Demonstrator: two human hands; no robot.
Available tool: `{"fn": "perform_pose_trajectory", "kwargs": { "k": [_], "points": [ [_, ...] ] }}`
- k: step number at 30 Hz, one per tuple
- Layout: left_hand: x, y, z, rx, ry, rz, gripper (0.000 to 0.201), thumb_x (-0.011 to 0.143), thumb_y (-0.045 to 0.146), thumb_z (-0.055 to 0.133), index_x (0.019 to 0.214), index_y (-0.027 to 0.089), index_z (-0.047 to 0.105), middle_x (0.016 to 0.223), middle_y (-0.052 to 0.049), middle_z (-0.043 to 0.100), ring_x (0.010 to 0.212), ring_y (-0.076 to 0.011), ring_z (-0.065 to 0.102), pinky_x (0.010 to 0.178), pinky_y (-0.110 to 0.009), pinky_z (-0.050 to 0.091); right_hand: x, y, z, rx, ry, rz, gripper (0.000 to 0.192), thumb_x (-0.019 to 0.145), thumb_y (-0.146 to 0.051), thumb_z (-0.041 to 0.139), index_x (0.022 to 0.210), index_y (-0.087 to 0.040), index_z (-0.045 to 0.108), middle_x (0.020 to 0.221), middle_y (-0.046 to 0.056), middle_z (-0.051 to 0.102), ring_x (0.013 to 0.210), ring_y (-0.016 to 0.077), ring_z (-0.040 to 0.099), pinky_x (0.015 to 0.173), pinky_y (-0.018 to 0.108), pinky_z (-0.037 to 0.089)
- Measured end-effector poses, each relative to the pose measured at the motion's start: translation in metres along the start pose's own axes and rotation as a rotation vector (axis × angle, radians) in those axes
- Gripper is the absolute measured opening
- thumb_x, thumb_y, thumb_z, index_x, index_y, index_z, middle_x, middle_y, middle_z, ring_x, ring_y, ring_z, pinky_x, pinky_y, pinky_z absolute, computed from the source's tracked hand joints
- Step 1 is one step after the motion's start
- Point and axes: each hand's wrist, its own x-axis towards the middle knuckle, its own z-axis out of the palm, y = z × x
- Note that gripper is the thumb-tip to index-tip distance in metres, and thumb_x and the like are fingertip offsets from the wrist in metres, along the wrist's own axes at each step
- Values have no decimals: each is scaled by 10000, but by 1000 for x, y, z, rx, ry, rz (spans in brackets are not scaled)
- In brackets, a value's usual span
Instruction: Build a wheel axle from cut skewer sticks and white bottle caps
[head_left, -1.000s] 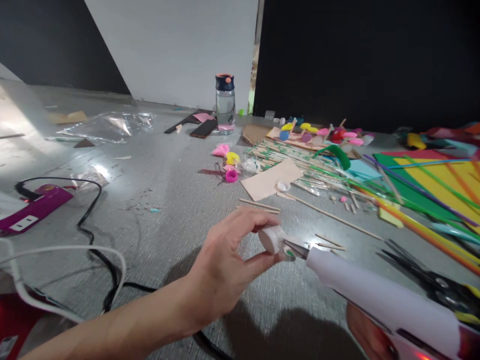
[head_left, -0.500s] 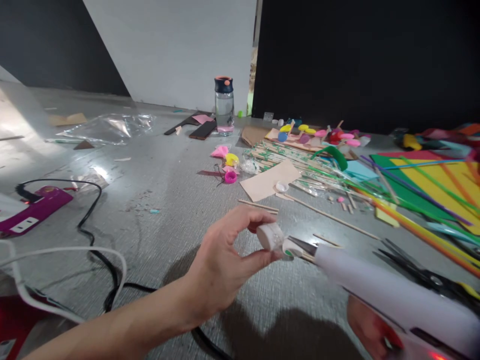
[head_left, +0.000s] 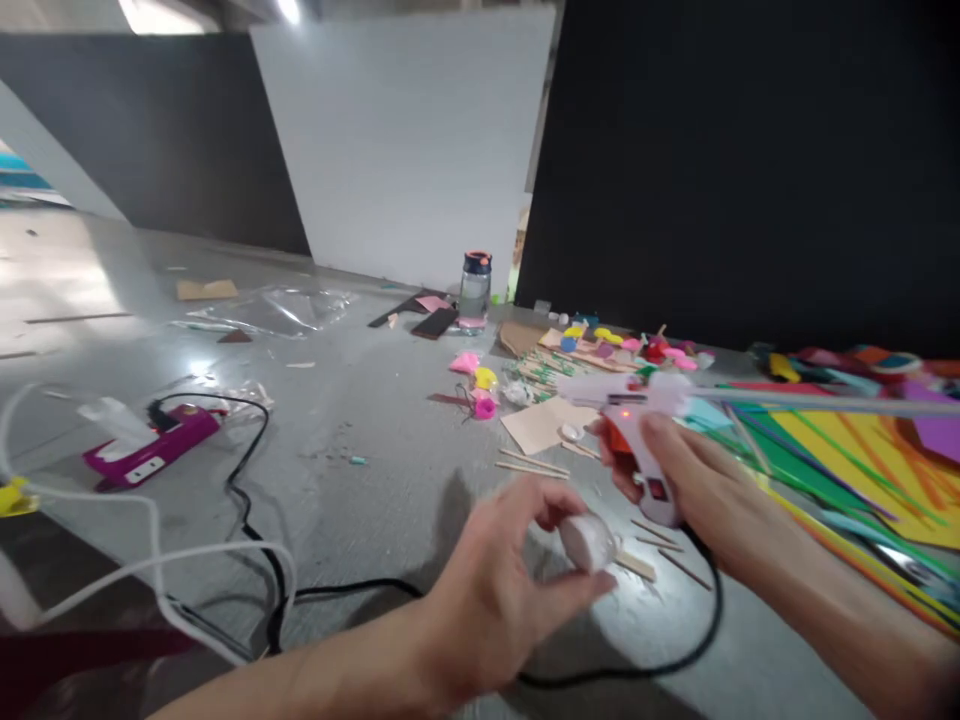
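My left hand (head_left: 502, 580) pinches a small white bottle cap (head_left: 587, 541) with a wooden stick (head_left: 634, 566) on it, low in the middle of the view. My right hand (head_left: 694, 480) grips a white glue gun (head_left: 637, 420) by its handle, its red light on, held away from the cap and pointing left. The gun's black cord (head_left: 697, 610) loops down over the grey floor.
Coloured foam sheets (head_left: 855, 450) and long straws lie at the right. Skewers, a tan card (head_left: 544, 423) and small coloured caps sit ahead, with a water bottle (head_left: 474, 291) behind. At the left a magenta power strip (head_left: 150, 453) has black and white cables.
My right hand has pulled the glue gun away from the cap and lifted it farther off. The view has tilted up and back. My left hand keeps its hold on the cap.
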Motion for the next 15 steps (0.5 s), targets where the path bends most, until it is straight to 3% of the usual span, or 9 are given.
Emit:
{"fn": "perform_pose_trajectory", "kwargs": {
  "k": [4, 8, 11, 15],
  "points": [
    [-9, 16, -9, -126, 46, 74, 371, 646, 219, 888, 929, 200, 649, 877, -9, 693, 831, -185, 623, 806, -309, 462, 75, -33, 47, -201, -77, -147, 518, 1048, -551, 329, 838, -167, 608, 683, 19, 592, 638, 163, 577, 585, 280, 464],
    [-19, 26, -30, -257, 71, 52, 350, 703, 260, 866, 966, 196, 643, 890, -17, 703, 817, -157, 624, 772, -265, 475, 126, -55, 111, -378, -107, -274, 302, 1014, -422, 579, 932, -139, 647, 874, 32, 650, 797, 165, 636, 779, 356, 546],
    [-27, 26, -45, -324, 53, -3, 340, 742, 263, 850, 990, 189, 629, 874, -15, 702, 802, -134, 624, 751, -237, 478, 133, -70, 150, -438, -87, -376, 253, 999, -376, 624, 1076, -137, 653, 1066, 69, 662, 943, 199, 656, 850, 396, 562],
    [-27, 23, -55, -433, 118, -98, 352, 744, 254, 859, 1000, 178, 630, 883, -10, 689, 805, -115, 619, 735, -214, 482, 126, -84, 183, -428, -66, -516, 278, 1009, -362, 609, 1189, -151, 635, 1205, 88, 635, 1074, 239, 637, 920, 431, 551]
  ]
}}
